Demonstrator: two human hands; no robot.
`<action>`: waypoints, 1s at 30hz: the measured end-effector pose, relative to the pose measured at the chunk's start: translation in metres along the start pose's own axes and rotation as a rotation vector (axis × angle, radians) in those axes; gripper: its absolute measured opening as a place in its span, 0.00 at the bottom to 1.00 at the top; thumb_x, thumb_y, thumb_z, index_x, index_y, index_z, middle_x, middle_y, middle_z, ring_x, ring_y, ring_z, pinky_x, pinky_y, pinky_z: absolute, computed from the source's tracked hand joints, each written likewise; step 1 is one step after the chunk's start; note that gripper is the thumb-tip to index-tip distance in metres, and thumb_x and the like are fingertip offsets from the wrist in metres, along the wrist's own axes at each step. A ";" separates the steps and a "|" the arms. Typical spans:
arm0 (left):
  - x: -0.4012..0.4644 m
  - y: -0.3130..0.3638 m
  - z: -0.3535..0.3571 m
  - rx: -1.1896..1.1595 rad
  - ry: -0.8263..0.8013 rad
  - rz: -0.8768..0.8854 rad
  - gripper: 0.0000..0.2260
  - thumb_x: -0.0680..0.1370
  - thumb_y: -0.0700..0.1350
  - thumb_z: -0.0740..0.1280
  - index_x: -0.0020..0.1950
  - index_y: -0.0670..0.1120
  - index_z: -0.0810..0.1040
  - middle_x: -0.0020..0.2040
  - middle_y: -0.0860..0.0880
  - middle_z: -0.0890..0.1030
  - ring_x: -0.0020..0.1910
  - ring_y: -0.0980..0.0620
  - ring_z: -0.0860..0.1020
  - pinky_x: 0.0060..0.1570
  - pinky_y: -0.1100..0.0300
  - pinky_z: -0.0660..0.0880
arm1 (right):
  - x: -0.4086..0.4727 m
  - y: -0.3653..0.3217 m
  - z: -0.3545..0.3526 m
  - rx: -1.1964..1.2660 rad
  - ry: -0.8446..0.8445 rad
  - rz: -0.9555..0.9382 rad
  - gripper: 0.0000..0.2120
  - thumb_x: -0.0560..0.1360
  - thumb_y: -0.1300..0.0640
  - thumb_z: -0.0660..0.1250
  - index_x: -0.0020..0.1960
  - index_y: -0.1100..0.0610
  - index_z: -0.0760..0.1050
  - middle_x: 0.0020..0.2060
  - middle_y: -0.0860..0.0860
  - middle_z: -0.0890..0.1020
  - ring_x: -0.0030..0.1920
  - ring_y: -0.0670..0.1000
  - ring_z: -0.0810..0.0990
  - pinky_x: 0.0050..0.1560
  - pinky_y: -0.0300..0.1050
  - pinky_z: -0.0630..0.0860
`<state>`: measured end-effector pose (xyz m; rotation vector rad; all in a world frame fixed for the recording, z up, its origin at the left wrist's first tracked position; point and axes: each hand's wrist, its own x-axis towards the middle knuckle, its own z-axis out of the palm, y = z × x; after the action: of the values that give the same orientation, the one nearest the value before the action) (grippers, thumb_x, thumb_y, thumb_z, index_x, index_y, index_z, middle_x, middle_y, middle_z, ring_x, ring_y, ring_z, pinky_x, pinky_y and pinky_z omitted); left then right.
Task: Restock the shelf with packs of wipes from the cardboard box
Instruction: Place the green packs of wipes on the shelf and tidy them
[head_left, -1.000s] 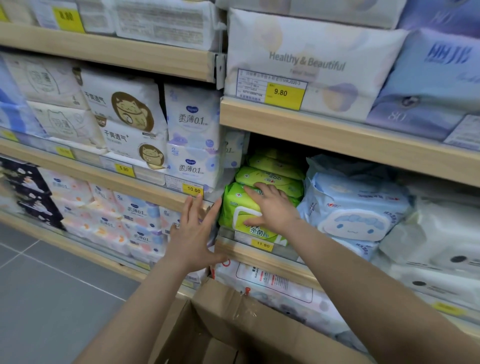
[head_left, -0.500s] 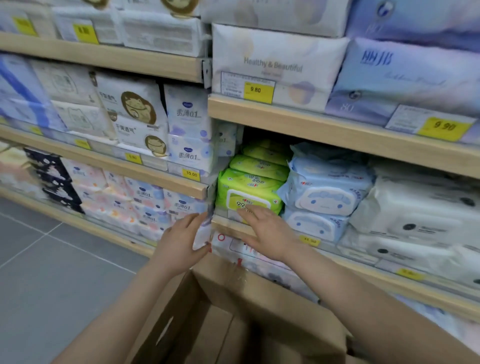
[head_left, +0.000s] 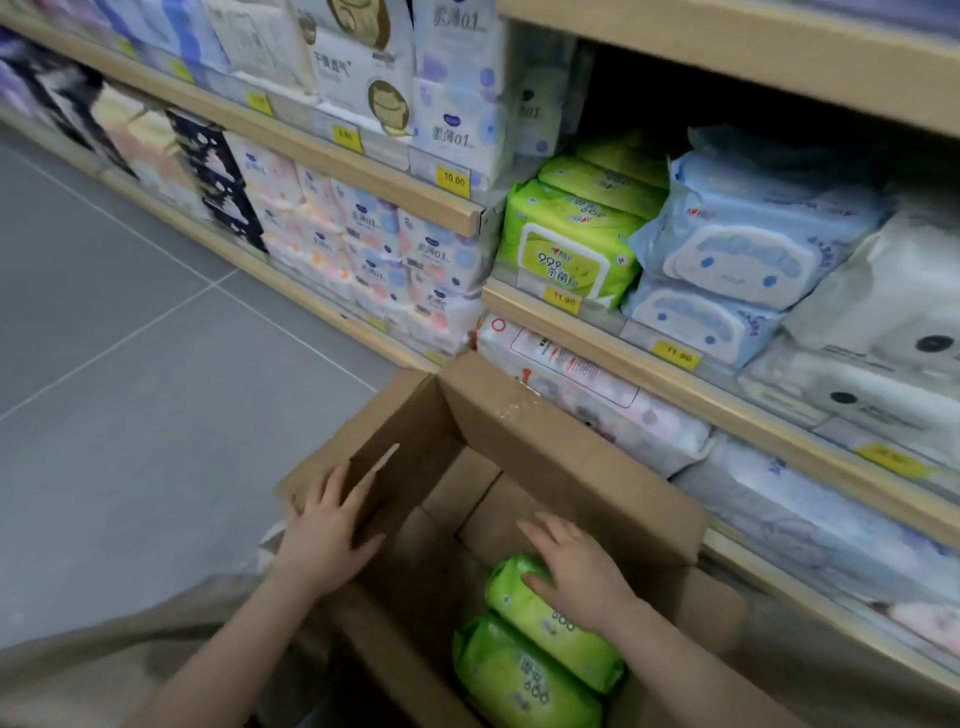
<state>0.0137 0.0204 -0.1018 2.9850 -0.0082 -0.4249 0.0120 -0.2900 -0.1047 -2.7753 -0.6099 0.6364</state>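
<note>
Head view: both your hands are down at the cardboard box (head_left: 571, 457) in the lower centre of the frame.

Your right hand (head_left: 576, 571) rests on the upper green wipes pack (head_left: 550, 629) inside the box, fingers (head_left: 545, 532) straight and slightly spread. Your left hand (head_left: 324, 530) lies flat on the box's left flap, fingers spread. A second green pack (head_left: 519, 680) sits just below. More green packs (head_left: 566, 239) sit on the shelf (head_left: 691, 384), upper centre.

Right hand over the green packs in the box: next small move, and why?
Probably curl the right hand round the upper green pack and lift it out. Its fingers lie straight on that pack with no grip yet, the left hand rests on the box flap, and matching green packs on the shelf show where it goes.
</note>
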 end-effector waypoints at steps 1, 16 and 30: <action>-0.004 -0.005 0.009 0.019 -0.019 -0.029 0.35 0.74 0.64 0.59 0.76 0.56 0.47 0.77 0.47 0.47 0.75 0.44 0.46 0.70 0.37 0.47 | -0.003 0.001 0.013 0.002 -0.038 0.014 0.30 0.77 0.44 0.59 0.76 0.49 0.54 0.74 0.50 0.59 0.73 0.53 0.59 0.71 0.48 0.59; -0.013 -0.024 0.054 0.076 0.050 -0.035 0.32 0.72 0.65 0.45 0.72 0.53 0.66 0.75 0.44 0.59 0.75 0.44 0.44 0.66 0.37 0.58 | -0.005 0.015 0.084 -0.175 -0.277 0.289 0.48 0.72 0.50 0.69 0.75 0.40 0.36 0.72 0.61 0.57 0.69 0.62 0.62 0.65 0.59 0.64; -0.015 0.050 -0.012 -0.014 0.098 0.387 0.50 0.63 0.68 0.69 0.76 0.49 0.50 0.77 0.47 0.54 0.75 0.50 0.48 0.70 0.43 0.40 | -0.004 -0.044 -0.047 0.138 -0.023 0.024 0.58 0.62 0.53 0.77 0.77 0.51 0.39 0.64 0.58 0.71 0.60 0.57 0.71 0.56 0.45 0.68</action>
<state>0.0035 -0.0274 -0.0802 2.8868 -0.5579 -0.2301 0.0149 -0.2592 -0.0487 -2.6543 -0.5166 0.6893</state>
